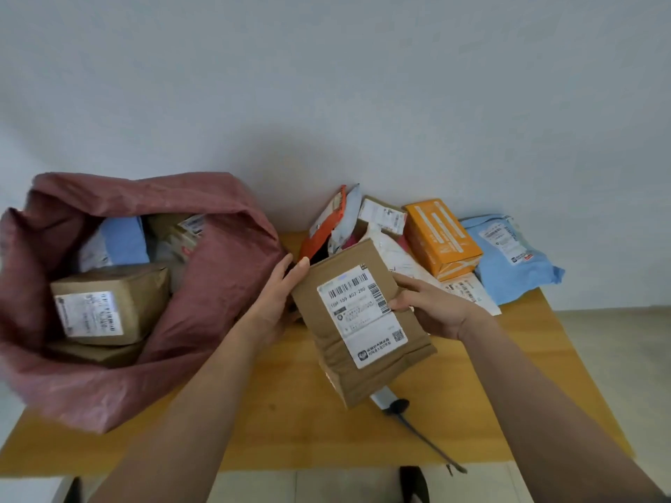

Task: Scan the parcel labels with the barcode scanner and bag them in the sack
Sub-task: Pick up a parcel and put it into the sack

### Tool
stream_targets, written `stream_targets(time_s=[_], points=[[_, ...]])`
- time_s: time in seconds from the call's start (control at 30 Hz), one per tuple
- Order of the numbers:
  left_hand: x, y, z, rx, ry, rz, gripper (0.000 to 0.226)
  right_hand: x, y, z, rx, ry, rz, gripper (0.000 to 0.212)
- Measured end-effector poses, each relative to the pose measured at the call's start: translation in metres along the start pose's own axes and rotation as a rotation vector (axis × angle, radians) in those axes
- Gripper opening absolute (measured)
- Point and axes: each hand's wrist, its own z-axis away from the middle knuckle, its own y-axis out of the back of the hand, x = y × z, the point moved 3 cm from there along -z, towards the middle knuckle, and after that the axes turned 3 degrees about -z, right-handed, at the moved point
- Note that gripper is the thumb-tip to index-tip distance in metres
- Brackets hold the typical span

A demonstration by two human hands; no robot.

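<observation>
- Brown cardboard parcel box (357, 321) with a white shipping label (363, 315) held up over the wooden tabletop (283, 404), tilted, label side facing the camera.
- Left hand (277, 295) against the box's left edge, fingers fairly straight and pressed to the side, thumb tip at the top left corner; looks like a flat hold, not a curl.
- Right hand (428, 306) grips the box's right edge, thumb on the label face, fingers wrapped behind.
- Barcode scanner (390, 402), white-and-black body, lies on the table just under the box's lower end, partly hidden by it; its dark cable (428, 439) trails toward the near table edge.
- Red-pink woven plastic sack (203, 285) sits open on the left of the table, mouth toward the camera, just beside the left hand.
- Inside the sack: a taped brown box with a white label (109, 303), a flatter brown parcel under it, a blue-and-white poly mailer (116, 241) and more labelled parcels at the back.
- Pile of unbagged parcels at the far right of the table against the pale wall (326, 85): orange carton (441, 237), light blue poly mailer with label (512, 255), small brown labelled box (383, 214), orange-and-white flat packet (325, 221) standing on edge, white poly bags (395, 255) underneath.
- Tiled floor (617, 357) visible right of the table.
</observation>
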Motion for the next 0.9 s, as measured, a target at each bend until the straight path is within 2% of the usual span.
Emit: stream_targets(time_s=[0.07,0.23,0.37,0.47,0.53,0.63,0.73,0.8,0.9], points=[[0.005,0.014,0.012,-0.022,0.006,-0.103,0.095,0.000,-0.014,0.001,-0.037,-0.016,0.023,0.078],[0.010,0.041,0.037,-0.265,0.153,-0.312,0.089,0.005,-0.039,0.000,-0.106,-0.121,0.125,0.071],[-0.006,0.044,0.046,-0.304,0.251,-0.355,0.079,0.006,-0.056,-0.014,-0.156,-0.167,0.287,0.080],[-0.021,0.049,0.050,-0.225,0.246,-0.279,0.086,0.011,-0.061,-0.023,-0.169,-0.184,0.219,0.078],[-0.028,0.061,0.050,-0.134,0.205,-0.228,0.101,0.015,-0.056,-0.029,-0.058,-0.144,0.145,0.067],[-0.038,0.080,0.054,0.039,0.135,-0.183,0.114,0.032,-0.033,-0.042,0.320,-0.096,0.030,0.052],[-0.048,0.096,0.059,0.223,0.089,-0.093,0.118,0.067,-0.014,-0.051,0.681,-0.222,0.161,0.034],[-0.054,0.101,0.063,0.297,0.074,-0.027,0.118,0.094,-0.014,-0.056,0.686,-0.350,0.211,0.035],[-0.060,0.101,0.069,0.361,0.054,0.061,0.119,0.131,-0.018,-0.062,0.558,-0.548,0.380,0.033]])
